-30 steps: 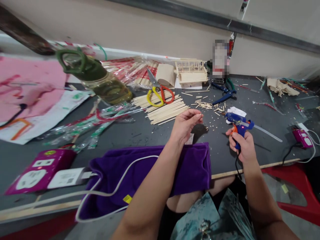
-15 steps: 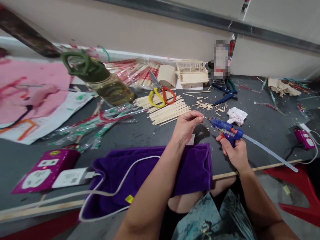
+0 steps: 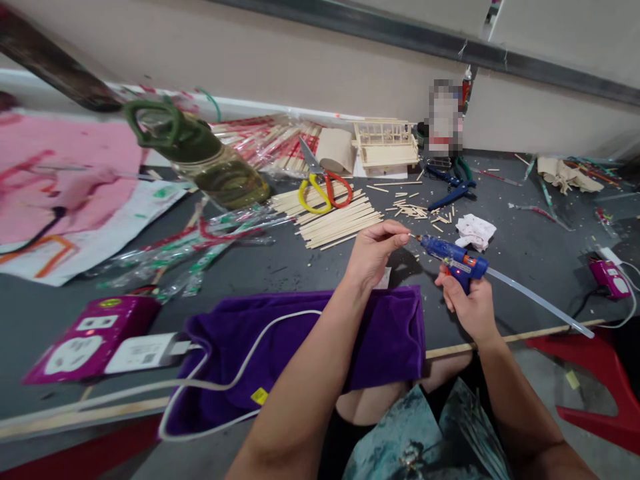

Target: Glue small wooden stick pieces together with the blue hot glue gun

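Right, head view: left hand (image 3: 373, 250) has thumb and index fingers pinched on a tiny pale piece (image 3: 413, 235), too small to identify, probably gripped by its end to leave the rest clear for the nozzle (image 3: 419, 239) of the blue glue gun (image 3: 445, 253). Right hand (image 3: 473, 303) has its fingers wrapped around the gun's grip above the worktop (image 3: 280, 270), likely to steady the aim, with a glue stick (image 3: 540, 301) fed in behind. Containers: green-topped bottle (image 3: 220, 173) holds yellowish liquid; clear wrapping (image 3: 250, 137) beside it holds pale sticks (image 3: 295, 160).
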`<move>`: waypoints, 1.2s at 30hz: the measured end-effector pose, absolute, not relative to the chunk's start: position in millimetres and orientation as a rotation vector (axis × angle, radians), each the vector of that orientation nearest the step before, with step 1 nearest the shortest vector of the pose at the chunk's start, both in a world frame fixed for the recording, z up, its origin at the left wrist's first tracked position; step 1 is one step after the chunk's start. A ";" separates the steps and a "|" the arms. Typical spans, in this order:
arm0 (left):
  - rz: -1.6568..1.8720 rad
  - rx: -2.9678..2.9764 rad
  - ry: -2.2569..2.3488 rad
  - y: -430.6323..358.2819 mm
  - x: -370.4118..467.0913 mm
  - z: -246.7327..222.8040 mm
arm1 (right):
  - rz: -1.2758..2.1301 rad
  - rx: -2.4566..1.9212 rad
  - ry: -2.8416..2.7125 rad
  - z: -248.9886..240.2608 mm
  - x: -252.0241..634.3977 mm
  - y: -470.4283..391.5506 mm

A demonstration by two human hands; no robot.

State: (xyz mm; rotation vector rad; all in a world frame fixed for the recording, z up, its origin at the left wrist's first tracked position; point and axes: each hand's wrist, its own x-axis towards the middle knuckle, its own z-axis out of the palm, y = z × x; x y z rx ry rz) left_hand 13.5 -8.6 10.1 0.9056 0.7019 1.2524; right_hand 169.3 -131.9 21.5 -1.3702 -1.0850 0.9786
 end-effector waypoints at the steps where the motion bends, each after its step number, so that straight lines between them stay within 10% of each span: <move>1: 1.252 0.908 0.700 -8.8 13.4 10.4 | 0.978 -1.372 -1.085 21.4 169.3 -131.9; 36: 1.251 0.962 0.688 -9.7 13.6 11.9 | 0.983 -1.419 -1.062 24.0 171.0 -135.1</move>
